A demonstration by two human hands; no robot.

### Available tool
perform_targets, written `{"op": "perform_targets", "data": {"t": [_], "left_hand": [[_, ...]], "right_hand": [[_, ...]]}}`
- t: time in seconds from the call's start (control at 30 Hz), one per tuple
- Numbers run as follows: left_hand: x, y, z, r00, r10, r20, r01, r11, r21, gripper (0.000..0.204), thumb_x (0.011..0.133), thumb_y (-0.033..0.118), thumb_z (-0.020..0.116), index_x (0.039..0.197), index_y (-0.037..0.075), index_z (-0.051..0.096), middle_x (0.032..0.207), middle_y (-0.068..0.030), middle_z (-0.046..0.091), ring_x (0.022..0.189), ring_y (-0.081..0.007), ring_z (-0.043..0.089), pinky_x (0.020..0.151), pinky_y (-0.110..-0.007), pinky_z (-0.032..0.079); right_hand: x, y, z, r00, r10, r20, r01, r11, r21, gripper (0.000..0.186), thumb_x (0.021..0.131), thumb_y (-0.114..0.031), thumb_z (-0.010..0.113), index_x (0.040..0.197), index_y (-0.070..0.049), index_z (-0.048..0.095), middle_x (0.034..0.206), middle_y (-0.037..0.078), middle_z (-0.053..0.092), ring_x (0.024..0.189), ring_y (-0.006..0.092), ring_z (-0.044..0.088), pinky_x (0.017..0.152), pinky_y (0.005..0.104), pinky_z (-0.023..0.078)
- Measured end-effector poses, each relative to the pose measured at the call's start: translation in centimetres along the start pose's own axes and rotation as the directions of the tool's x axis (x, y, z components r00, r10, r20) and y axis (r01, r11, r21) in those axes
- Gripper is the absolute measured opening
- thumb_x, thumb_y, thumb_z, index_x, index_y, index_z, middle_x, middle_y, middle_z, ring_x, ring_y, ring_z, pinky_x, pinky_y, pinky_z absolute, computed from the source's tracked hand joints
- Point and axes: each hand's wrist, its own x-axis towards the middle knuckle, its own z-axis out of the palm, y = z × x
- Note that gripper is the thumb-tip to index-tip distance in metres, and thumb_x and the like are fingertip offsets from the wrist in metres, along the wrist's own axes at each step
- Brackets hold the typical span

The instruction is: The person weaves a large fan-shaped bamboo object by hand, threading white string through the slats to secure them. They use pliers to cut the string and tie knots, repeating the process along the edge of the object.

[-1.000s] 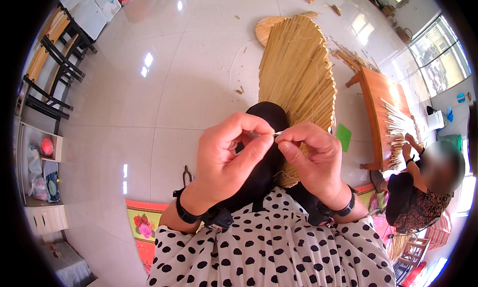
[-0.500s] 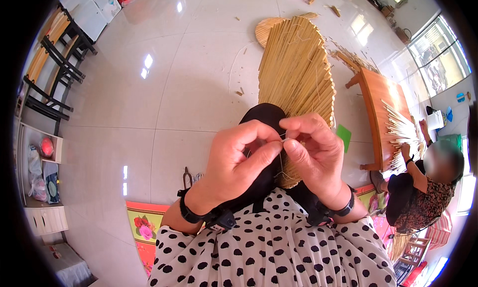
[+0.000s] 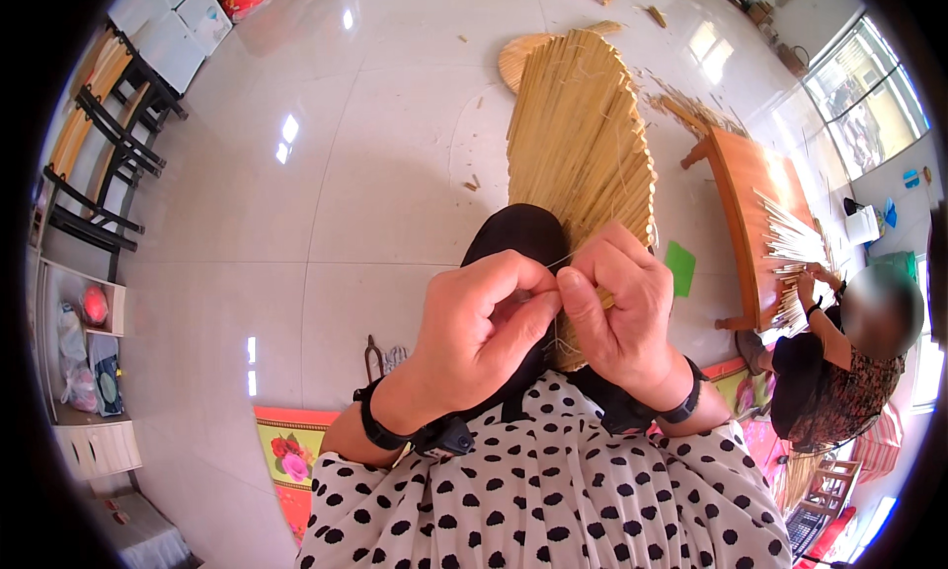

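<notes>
Over my lap, my left hand (image 3: 486, 324) pinches a thin pale thread (image 3: 561, 263) between thumb and forefinger. My right hand (image 3: 622, 307) pinches the same thread right beside it, thumb against curled fingers, so the hands almost touch. Beneath and beyond them a long panel of straw-coloured stalks (image 3: 573, 125), bound side by side, leans against my dark-clothed leg (image 3: 518, 235) and stretches away over the floor. Loose thread ends hang along its face and right edge. The near end of the panel is partly hidden by my hands.
Pliers (image 3: 372, 360) lie on the tiled floor at my left. A green sheet (image 3: 679, 268) is right of the panel. At the right, a co-worker (image 3: 839, 362) handles thin stalks (image 3: 793, 231) on a wooden table (image 3: 736, 189). A round woven piece (image 3: 515, 58) lies beyond the panel.
My right hand has turned inward and its fingers have curled closer around the thread. The left hand stays nearly still. The co-worker's hands have come closer together over the stalks.
</notes>
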Motion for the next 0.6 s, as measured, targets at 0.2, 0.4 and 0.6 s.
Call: {"op": "perform_targets", "data": {"t": [0.2, 0.4, 0.6], "left_hand": [[-0.1, -0.1, 0.0, 0.999, 0.004, -0.047, -0.005, 1.0, -0.009, 0.006, 0.093, 0.001, 0.068, 0.09, -0.001, 0.062, 0.073, -0.0013, 0.061, 0.06, -0.0044, 0.052, 0.054, -0.021, 0.042], [-0.3, -0.2, -0.8, 0.991, 0.012, -0.13, -0.016, 0.999, -0.034, 0.005, 0.094, 0.001, 0.066, 0.091, 0.0, 0.063, 0.073, 0.0019, 0.061, 0.059, -0.0018, 0.047, 0.053, -0.019, 0.036], [0.1, -0.5, -0.2, 0.982, 0.079, -0.171, -0.077, 0.997, 0.02, 0.004, 0.093, 0.0, 0.068, 0.091, 0.0, 0.064, 0.072, 0.0006, 0.061, 0.058, -0.0029, 0.048, 0.052, -0.02, 0.037]], "right_hand": [[-0.4, 0.0, -0.2, 0.996, 0.079, -0.048, -0.076, 0.995, 0.06, 0.014, 0.089, -0.001, 0.068, 0.077, 0.0, 0.061, 0.071, 0.009, 0.054, 0.061, 0.0235, 0.053, 0.055, 0.0328, 0.042], [-0.5, 0.4, -0.5, 0.992, 0.119, 0.036, -0.123, 0.981, 0.147, 0.008, 0.088, -0.004, 0.072, 0.085, 0.0, 0.065, 0.076, 0.009, 0.058, 0.064, 0.0211, 0.055, 0.057, 0.0317, 0.045], [-1.3, 0.3, 0.7, 0.993, -0.002, 0.115, -0.004, 0.999, 0.052, 0.013, 0.076, -0.002, 0.079, 0.086, -0.002, 0.071, 0.08, 0.009, 0.062, 0.066, 0.0224, 0.061, 0.058, 0.0323, 0.05]]}}
